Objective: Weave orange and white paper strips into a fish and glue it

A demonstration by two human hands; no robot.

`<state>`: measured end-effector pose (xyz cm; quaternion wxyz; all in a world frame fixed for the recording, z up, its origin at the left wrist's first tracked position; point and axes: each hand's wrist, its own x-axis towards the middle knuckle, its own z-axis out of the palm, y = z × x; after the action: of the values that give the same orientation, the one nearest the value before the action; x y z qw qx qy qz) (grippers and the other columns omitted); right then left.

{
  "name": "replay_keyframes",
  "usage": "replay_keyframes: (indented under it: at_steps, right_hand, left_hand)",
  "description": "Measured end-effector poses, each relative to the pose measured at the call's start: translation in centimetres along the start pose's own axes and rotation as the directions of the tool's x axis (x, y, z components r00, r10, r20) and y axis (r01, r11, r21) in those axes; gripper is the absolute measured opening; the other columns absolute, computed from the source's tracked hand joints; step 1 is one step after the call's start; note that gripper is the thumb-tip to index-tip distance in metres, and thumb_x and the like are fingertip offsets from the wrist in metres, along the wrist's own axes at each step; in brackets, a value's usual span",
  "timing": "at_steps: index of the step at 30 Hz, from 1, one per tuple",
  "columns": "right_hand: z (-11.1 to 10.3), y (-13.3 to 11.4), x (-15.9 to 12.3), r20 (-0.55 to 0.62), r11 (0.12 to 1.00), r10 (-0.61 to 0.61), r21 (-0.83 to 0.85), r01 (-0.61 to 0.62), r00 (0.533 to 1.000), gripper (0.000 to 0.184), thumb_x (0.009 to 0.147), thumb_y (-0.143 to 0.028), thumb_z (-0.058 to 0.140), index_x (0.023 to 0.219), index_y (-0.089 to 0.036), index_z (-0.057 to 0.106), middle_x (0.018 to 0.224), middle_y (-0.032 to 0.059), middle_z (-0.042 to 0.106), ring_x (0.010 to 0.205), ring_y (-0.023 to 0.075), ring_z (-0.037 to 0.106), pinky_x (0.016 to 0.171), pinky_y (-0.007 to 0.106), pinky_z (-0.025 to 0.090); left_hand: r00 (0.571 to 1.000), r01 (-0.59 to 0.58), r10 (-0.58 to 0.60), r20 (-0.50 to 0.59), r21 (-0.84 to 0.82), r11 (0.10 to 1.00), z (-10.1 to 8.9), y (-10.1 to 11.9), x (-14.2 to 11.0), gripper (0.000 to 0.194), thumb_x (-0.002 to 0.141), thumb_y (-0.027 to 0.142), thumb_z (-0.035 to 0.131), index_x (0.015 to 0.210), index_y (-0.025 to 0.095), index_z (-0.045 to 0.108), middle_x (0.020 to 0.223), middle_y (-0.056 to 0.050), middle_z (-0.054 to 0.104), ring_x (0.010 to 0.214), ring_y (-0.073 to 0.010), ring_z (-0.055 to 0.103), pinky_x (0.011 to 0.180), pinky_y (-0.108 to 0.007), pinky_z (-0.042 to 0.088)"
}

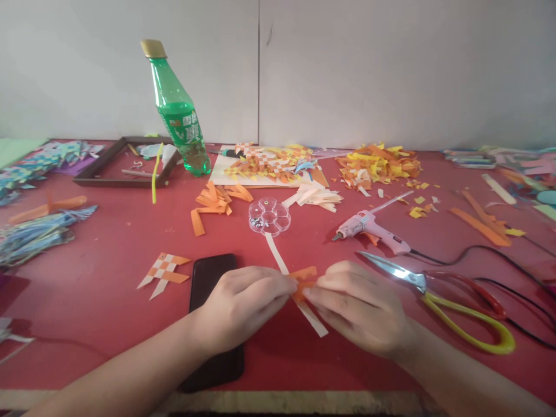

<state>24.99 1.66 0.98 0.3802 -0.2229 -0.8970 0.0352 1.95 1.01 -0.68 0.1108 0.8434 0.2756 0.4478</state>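
Observation:
Between my two hands are orange paper strips [309, 274] with a long cream paper strip [313, 322] crossing through them. My left hand [249, 304] pinches the orange strips from the left, its fingertips closed on them. From the other side, my right hand [356, 307] has its fingers closed on the same strips. A woven orange and white paper fish [165, 271] lies flat to the left. Under my left wrist is a black phone [212, 284]. The cream strip's far end reaches a clear flower-shaped bead box [269, 216].
Scissors [417, 282] and a pink glue gun [369, 227] with its black cord lie at right. A green bottle [180, 116] stands behind, beside a dark frame [117, 182]. Piles of orange paper strips [212, 200], yellow and orange scraps [377, 165] and woven pieces [269, 162] lie farther back.

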Motion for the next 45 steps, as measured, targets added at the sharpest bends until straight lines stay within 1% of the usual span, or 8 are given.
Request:
replay_keyframes:
  at_steps: [4, 9, 16, 28, 33, 38, 42, 45]
  right_hand:
    - [-0.2, 0.0, 0.0, 0.018, 0.999, -0.036, -0.019, 0.036, 0.999, 0.021, 0.085, -0.005, 0.064, 0.105, -0.011, 0.069, 0.086, 0.0081, 0.071, 0.078, 0.0162, 0.061, 0.068, 0.032, 0.056]
    - [-0.3, -0.1, 0.2, 0.036, 0.998, -0.047, -0.047, 0.048, 0.998, 0.021, 0.086, -0.006, 0.063, 0.104, -0.012, 0.070, 0.086, 0.0069, 0.071, 0.077, 0.0157, 0.061, 0.068, 0.031, 0.057]
    - [-0.6, -0.4, 1.0, 0.020, 0.998, -0.039, -0.046, 0.039, 0.999, 0.016, 0.089, -0.008, 0.061, 0.096, -0.017, 0.072, 0.082, 0.0044, 0.072, 0.074, 0.0141, 0.062, 0.065, 0.027, 0.056]
    - [-0.6, -0.5, 1.0, 0.017, 0.999, -0.007, -0.043, 0.007, 1.000, 0.018, 0.090, -0.010, 0.060, 0.098, -0.019, 0.073, 0.086, 0.0038, 0.073, 0.076, 0.0141, 0.061, 0.066, 0.029, 0.056]
    - [-0.4, -0.4, 0.9, 0.003, 0.998, -0.024, -0.058, 0.024, 1.000, 0.016, 0.087, -0.007, 0.061, 0.096, -0.016, 0.072, 0.084, 0.0052, 0.072, 0.074, 0.0151, 0.060, 0.064, 0.030, 0.055]
    - [-0.1, -0.1, 0.2, 0.006, 0.990, -0.067, -0.126, 0.067, 0.998, 0.021, 0.082, -0.009, 0.066, 0.102, -0.015, 0.069, 0.087, 0.0065, 0.071, 0.081, 0.0183, 0.064, 0.074, 0.035, 0.057]
    - [-0.1, -0.2, 0.3, 0.004, 0.989, -0.057, -0.134, 0.057, 0.998, 0.015, 0.084, -0.017, 0.068, 0.099, -0.016, 0.068, 0.088, 0.0057, 0.071, 0.084, 0.0181, 0.064, 0.074, 0.034, 0.057]
    - [-0.2, -0.4, 0.5, -0.007, 0.991, -0.051, -0.121, 0.050, 0.999, 0.011, 0.086, -0.014, 0.065, 0.096, -0.018, 0.069, 0.086, 0.0049, 0.072, 0.083, 0.0176, 0.064, 0.071, 0.033, 0.057]
  left_hand:
    - [1.000, -0.009, 0.009, -0.007, -0.006, 1.000, -0.1, 0.0, 0.0, 0.016, 0.085, 0.003, 0.065, 0.100, 0.011, 0.065, 0.089, -0.008, 0.077, 0.083, -0.0141, 0.073, 0.081, -0.020, 0.058]
    - [1.000, -0.002, 0.002, -0.011, -0.011, 1.000, -0.1, 0.0, 0.0, 0.018, 0.087, 0.005, 0.064, 0.102, 0.013, 0.064, 0.092, -0.007, 0.077, 0.085, -0.0141, 0.073, 0.082, -0.022, 0.059]
    - [0.999, -0.033, 0.033, -0.002, -0.050, 0.998, -0.4, -0.1, 0.0, 0.015, 0.089, 0.006, 0.062, 0.101, 0.013, 0.065, 0.097, -0.010, 0.077, 0.090, -0.0156, 0.073, 0.082, -0.024, 0.060]
    - [0.999, -0.037, 0.039, 0.027, -0.059, 0.998, -0.7, 0.0, 0.2, 0.017, 0.089, 0.007, 0.061, 0.104, 0.012, 0.068, 0.101, -0.011, 0.076, 0.090, -0.0171, 0.073, 0.081, -0.025, 0.060]
    - [0.998, -0.043, 0.046, 0.038, -0.073, 0.996, -0.8, -0.2, 0.0, 0.019, 0.087, 0.005, 0.062, 0.104, 0.011, 0.069, 0.103, -0.012, 0.075, 0.091, -0.0180, 0.073, 0.083, -0.026, 0.059]
    - [0.999, -0.024, 0.026, 0.024, -0.073, 0.997, -0.7, 0.0, 0.2, 0.015, 0.088, 0.006, 0.061, 0.100, 0.012, 0.069, 0.102, -0.011, 0.076, 0.091, -0.0173, 0.073, 0.084, -0.025, 0.060]
    - [1.000, -0.028, 0.029, 0.011, -0.067, 0.997, -0.6, 0.1, 0.4, 0.013, 0.089, 0.007, 0.061, 0.098, 0.012, 0.069, 0.100, -0.010, 0.076, 0.088, -0.0166, 0.073, 0.082, -0.026, 0.061]
    - [0.999, -0.034, 0.036, 0.020, -0.071, 0.997, -0.6, 0.1, 0.3, 0.013, 0.088, 0.007, 0.062, 0.097, 0.011, 0.070, 0.100, -0.011, 0.076, 0.089, -0.0174, 0.073, 0.083, -0.026, 0.060]
